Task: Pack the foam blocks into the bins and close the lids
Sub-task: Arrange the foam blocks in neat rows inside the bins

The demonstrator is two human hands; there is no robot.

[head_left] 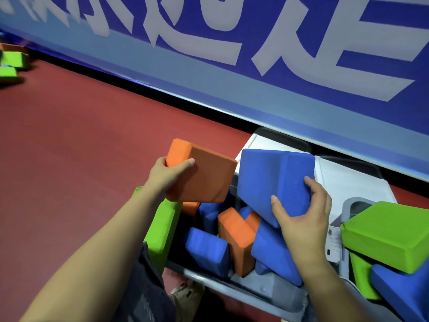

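My left hand [170,174] grips an orange foam block [204,175] held above the left side of a grey bin [267,290]. My right hand [301,219] grips a large blue foam block [274,180] over the same bin. Inside the bin lie several blue and orange blocks, among them an upright orange one [236,238] and a blue one [206,248]. A green block [166,226] stands against the bin's left wall. The bin's white lid flap [348,180] hangs open behind it.
A second grey bin [348,210] at the right holds a green block [390,233] and a blue block [404,289]. Loose green blocks [11,63] lie on the red floor [81,135] at far left. A blue banner wall [255,54] runs behind.
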